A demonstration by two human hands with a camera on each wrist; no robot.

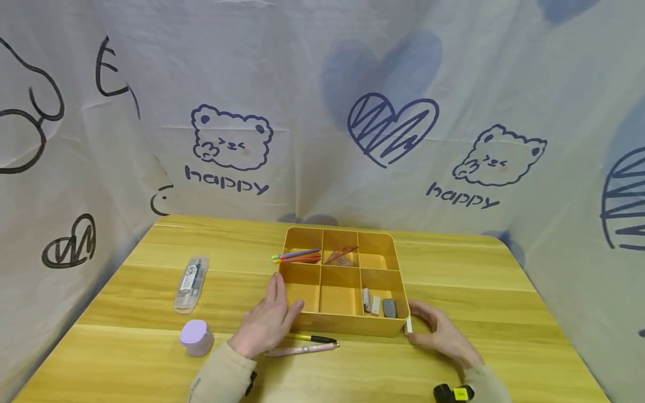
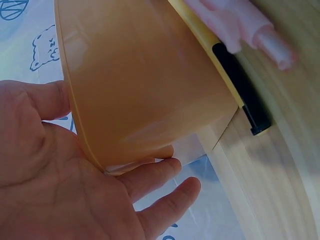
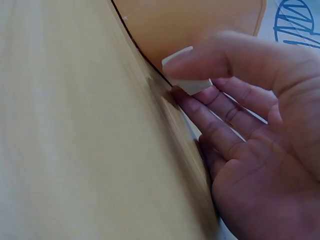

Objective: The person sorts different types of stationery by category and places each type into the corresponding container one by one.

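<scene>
Right hand fingers pinched white eraser | left hand fingers spread flat against organiser tray corner | tray probably light, rigid, smooth; best held by its side walls.

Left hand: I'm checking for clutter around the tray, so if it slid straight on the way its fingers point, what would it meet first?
The left hand already rests against the yellow plastic compartment tray at its near left corner. Its fingers point up the tray's left wall, so probably the coloured pencils jutting over that wall; depth is unclear.
</scene>
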